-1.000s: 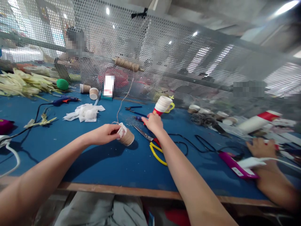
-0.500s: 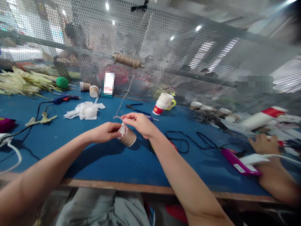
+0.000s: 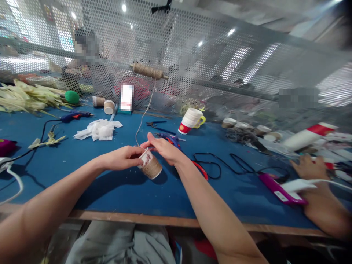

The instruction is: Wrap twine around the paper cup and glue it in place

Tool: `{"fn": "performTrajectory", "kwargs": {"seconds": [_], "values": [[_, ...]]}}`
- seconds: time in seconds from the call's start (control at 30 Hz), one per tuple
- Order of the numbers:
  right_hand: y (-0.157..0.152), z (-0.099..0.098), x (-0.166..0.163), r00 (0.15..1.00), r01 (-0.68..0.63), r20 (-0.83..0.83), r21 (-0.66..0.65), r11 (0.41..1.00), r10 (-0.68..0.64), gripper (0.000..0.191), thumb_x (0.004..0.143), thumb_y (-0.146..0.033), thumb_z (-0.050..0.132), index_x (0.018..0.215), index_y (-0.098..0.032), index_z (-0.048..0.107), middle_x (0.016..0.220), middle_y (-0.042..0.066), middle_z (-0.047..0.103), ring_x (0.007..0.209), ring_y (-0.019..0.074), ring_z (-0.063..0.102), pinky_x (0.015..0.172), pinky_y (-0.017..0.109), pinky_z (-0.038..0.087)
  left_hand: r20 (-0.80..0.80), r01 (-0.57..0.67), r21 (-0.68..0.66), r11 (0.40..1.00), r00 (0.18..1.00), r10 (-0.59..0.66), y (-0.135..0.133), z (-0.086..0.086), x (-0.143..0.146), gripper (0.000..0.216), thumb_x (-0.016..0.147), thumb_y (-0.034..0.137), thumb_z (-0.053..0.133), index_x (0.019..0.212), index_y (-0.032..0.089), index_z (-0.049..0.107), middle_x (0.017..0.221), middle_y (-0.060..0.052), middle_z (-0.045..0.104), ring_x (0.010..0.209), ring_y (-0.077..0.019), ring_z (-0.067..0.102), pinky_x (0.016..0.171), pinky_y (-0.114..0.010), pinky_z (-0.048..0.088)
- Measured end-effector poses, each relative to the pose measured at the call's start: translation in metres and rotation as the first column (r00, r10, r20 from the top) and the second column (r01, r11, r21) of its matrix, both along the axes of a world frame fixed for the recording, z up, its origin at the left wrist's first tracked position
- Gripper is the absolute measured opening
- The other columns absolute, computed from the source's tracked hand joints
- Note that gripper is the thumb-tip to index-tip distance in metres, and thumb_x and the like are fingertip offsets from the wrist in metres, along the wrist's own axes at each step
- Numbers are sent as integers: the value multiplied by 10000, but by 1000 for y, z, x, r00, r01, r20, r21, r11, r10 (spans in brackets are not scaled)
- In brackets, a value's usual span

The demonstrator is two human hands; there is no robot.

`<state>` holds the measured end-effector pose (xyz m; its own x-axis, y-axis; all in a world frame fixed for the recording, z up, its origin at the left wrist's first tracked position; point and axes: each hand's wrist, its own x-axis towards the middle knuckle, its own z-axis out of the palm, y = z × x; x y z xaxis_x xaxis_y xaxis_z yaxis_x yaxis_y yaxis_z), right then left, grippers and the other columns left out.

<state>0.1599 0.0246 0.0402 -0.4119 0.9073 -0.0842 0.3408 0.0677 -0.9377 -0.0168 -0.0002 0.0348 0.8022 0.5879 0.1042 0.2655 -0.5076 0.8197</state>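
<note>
My left hand [image 3: 121, 157] grips a small paper cup [image 3: 150, 165] by its rim, fingers and thumb closed on it. The cup tilts over the blue table, its white printed band near the rim and brown twine wound round its lower wall. A strand of twine [image 3: 142, 124] runs down from the spool [image 3: 147, 70] to the cup's rim. My right hand [image 3: 166, 149] is at the far side of the rim, its fingertips on the twine and its thumb raised. The cup and my left hand partly hide the right fingertips.
Behind my right hand lie a blue glue gun [image 3: 169, 138] and pliers [image 3: 155, 124]. Stacked cups [image 3: 189, 119] stand farther back. White crumpled cloth [image 3: 99, 129] is at left. A purple power strip [image 3: 282, 190] and another person's hand [image 3: 312, 170] are at right.
The cup has moved slightly down and right in my left hand. My right fingers have come down to the rim from the twine above, and the thumb has lifted.
</note>
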Motion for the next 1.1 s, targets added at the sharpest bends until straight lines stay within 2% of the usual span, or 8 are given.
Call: {"fn": "performTrajectory", "kwargs": {"seconds": [0.1, 0.17, 0.33, 0.5, 0.67, 0.83, 0.97, 1.1], "values": [[-5, 2, -2, 990, -139, -41, -77, 987, 136, 523, 731, -590, 382, 662, -137, 634, 706, 49, 625, 695, 137, 544, 723, 291, 403, -36, 31, 35, 999, 999, -30, -2, 2, 0, 228, 792, 245, 397, 919, 99, 519, 795, -19, 522, 707, -117, 449, 656, -219, 379], [-8, 2, -3, 986, -156, -74, -90, 984, 150, 404, 712, -523, 479, 693, -145, 623, 694, 31, 623, 677, 131, 546, 683, 276, 411, -61, 31, 57, 998, 998, -27, -3, 2, 0, 222, 792, 238, 392, 906, 101, 523, 781, -15, 520, 684, -112, 444, 638, -216, 375], [-9, -1, -6, 991, -6, -131, -41, 999, 1, 168, 621, -290, 629, 701, -146, 598, 741, 23, 623, 671, 115, 539, 658, 256, 411, -87, 13, 49, 999, 996, -8, -1, 1, 0, 220, 795, 239, 384, 894, 104, 527, 749, -5, 519, 661, -106, 442, 609, -209, 365], [-11, 5, -4, 937, 127, -317, -77, 989, -145, 140, 659, -288, 584, 666, -151, 555, 713, 20, 611, 665, 100, 534, 692, 266, 407, 22, -17, -76, 997, 1000, 19, 2, 0, -1, 231, 796, 262, 400, 924, 107, 515, 863, -30, 549, 761, -128, 480, 688, -227, 383], [-15, 10, 0, 883, 146, -437, -92, 985, -171, 119, 651, -251, 597, 691, -159, 532, 625, -8, 580, 715, 112, 557, 763, 294, 397, 91, -38, -161, 986, 994, 53, 3, -2, 0, 250, 795, 271, 416, 958, 104, 507, 877, -39, 559, 771, -130, 488, 706, -239, 390], [-17, 13, 7, 891, 151, -425, -51, 987, -158, 254, 630, -211, 619, 878, -173, 585, 722, 1, 591, 693, 99, 549, 675, 261, 411, 144, -83, -226, 971, 983, 117, 5, -4, 0, 240, 782, 232, 438, 970, 103, 511, 931, -54, 571, 812, -134, 501, 765, -265, 382], [-19, 18, 10, 885, 244, -404, -20, 970, -231, 246, 589, -211, 651, 827, -176, 603, 725, 11, 600, 699, 113, 555, 631, 264, 411, 159, -126, -255, 959, 973, 170, 7, -4, 0, 243, 780, 233, 436, 981, 118, 512, 956, -53, 575, 833, -139, 509, 784, -281, 382], [-20, 17, 9, 894, 314, -344, 28, 949, -286, 195, 560, -237, 667, 729, -178, 591, 704, 19, 611, 683, 129, 559, 655, 300, 422, 145, -116, -235, 965, 978, 153, 7, -4, 0, 236, 778, 240, 441, 968, 124, 520, 942, -47, 582, 828, -142, 510, 775, -284, 387]]}}
